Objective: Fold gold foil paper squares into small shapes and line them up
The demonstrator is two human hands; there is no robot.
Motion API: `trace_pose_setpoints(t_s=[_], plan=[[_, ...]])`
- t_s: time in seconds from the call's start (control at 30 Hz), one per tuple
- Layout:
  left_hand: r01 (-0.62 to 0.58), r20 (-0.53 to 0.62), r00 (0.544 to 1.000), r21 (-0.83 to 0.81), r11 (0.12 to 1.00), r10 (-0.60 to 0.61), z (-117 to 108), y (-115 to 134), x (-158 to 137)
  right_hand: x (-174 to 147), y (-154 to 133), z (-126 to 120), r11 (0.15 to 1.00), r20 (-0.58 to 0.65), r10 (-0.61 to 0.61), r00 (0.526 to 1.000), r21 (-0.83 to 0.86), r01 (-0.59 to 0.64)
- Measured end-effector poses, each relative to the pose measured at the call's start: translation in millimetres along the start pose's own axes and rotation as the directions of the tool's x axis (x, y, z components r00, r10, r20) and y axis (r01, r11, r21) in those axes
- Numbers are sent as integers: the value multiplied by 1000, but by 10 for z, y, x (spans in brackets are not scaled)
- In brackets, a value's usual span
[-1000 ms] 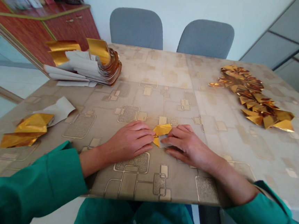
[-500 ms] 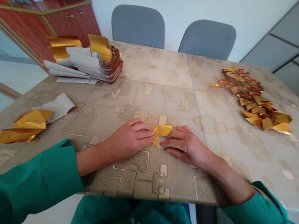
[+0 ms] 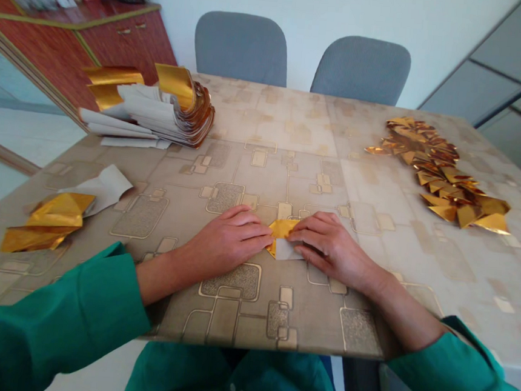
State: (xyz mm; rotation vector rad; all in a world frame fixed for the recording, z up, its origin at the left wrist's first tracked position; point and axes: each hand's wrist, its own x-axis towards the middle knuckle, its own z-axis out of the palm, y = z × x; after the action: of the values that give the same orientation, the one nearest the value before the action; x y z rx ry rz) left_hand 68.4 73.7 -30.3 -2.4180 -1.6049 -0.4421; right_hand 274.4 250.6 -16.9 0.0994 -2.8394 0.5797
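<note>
One gold paper [image 3: 282,227], ends partly hidden
Left hand [image 3: 233,242] and right hand [image 3: 329,247] touch it; whether either's fingers clamp, I cannot tell.

The folded paper [image 3: 284,228] has a glossy metallic face and a matt back; the piled pieces [image 3: 447,190] gleam like creased foil. The tablecloth [image 3: 270,184] looks like smooth, slightly shiny plastic, the chair backs [image 3: 241,48] matt cloth
</note>
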Motion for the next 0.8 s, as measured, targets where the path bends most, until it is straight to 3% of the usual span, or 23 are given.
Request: trace_pose_setpoints(t_s=[0.27,0.57,0.8], plan=[[25,-13,1000,14,1000,-25,1,-16,-11,-15,-43,-54,999,58,-7,998,33,5],[50,5,999,1,999,-50,8,20,0,95,-119,150,985,70,84,994,-157,-73],[78,-15,997,13,997,-78,-14,53,-40,101,-164,149,967,47,153,987,-213,-140]])
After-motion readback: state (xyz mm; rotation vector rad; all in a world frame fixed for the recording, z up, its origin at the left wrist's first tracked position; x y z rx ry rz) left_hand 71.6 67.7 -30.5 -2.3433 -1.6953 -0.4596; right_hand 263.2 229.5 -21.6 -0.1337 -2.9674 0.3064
